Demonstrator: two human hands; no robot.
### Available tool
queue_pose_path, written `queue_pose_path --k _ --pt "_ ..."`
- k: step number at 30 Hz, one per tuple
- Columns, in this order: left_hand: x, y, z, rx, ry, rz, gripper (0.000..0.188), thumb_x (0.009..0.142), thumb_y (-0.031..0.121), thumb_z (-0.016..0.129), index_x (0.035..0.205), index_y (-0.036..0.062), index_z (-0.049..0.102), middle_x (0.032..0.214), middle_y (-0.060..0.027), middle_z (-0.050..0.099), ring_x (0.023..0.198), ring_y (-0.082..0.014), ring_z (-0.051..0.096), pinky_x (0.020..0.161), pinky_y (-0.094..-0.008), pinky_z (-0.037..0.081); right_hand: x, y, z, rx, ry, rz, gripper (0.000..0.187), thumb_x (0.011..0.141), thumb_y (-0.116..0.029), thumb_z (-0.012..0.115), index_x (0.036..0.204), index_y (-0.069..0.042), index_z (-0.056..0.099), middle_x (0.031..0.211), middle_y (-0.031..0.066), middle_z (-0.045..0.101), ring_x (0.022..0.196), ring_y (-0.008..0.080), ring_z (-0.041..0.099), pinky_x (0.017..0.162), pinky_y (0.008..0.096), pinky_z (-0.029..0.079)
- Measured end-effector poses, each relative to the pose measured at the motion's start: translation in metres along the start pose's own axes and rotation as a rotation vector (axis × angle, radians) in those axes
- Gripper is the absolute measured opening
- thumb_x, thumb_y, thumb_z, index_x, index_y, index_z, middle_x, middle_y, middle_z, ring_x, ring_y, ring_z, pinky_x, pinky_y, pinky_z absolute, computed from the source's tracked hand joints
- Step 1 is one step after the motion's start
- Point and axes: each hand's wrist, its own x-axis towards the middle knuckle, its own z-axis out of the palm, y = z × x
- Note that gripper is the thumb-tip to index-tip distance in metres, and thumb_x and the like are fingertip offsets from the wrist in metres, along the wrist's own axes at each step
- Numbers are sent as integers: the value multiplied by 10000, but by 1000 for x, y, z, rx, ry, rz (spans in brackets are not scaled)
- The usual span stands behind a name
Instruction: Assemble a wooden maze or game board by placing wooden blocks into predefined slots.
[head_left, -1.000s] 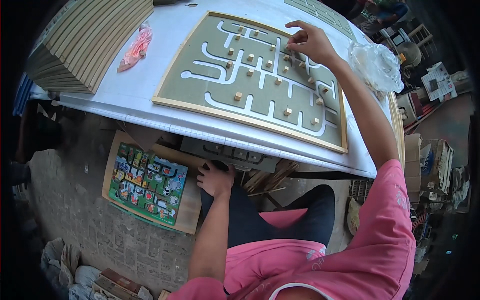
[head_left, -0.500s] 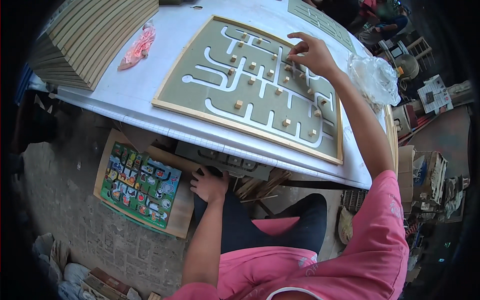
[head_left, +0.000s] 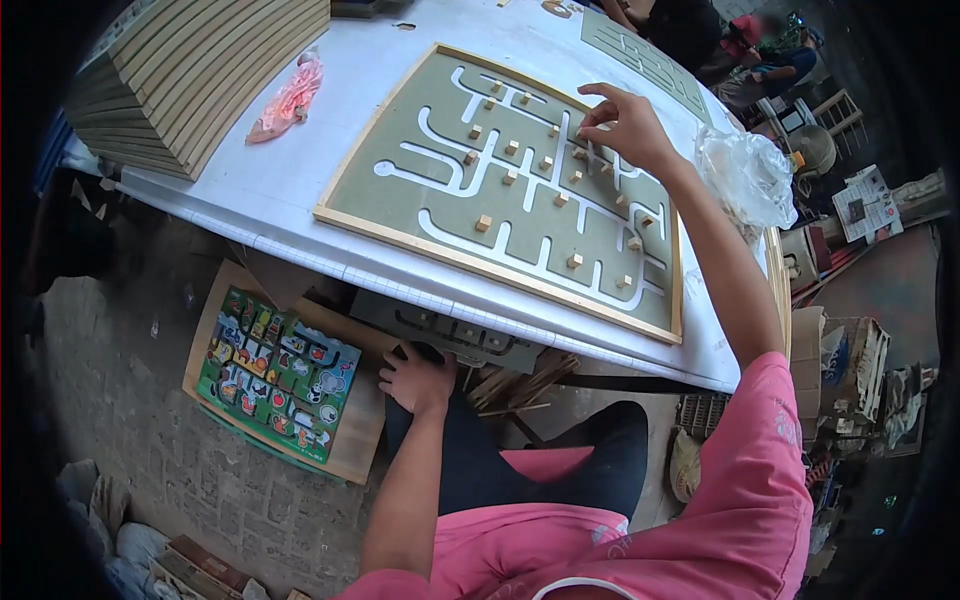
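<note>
The grooved board (head_left: 375, 205) lies on the white table (head_left: 250, 180), with small wooden blocks (head_left: 483, 223) dotted over it. The right hand (head_left: 632, 130) bends its thumb and finger close together over the far side — I can't tell if they pinch a block. The blocks look the same as a second ago, so little seems done since. The left hand (head_left: 418, 382) rests loose, fingers spread, by the dark knee (head_left: 428, 352).
</note>
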Motion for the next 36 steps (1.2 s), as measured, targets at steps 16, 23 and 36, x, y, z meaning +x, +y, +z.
queue_pose_path --k 16,23,36 --pt "-1 1 -7 1 -27 2 799 735 578 602 1357 104 438 1309 -199 459 1099 -398 508 901 -489 416 3 1 1 -29 -18 11 493 768 -9 739 1232 -29 572 845 94 700 772 142 653 793 273 524" --pt "0 2 -4 -3 -19 -9 794 719 565 619 1342 101 453 1347 -202 447 1081 -393 505 916 -478 387 3 2 1 -47 -18 3 481 762 -16 747 1215 -17 584 847 92 700 775 141 653 802 270 521" --pt "0 2 -8 15 -76 -19 826 720 577 624 1377 117 428 1369 -202 433 1108 -390 494 939 -479 379 4 0 -1 19 4 43 410 793 -80 711 1183 -28 598 880 126 704 813 182 670 842 293 520"
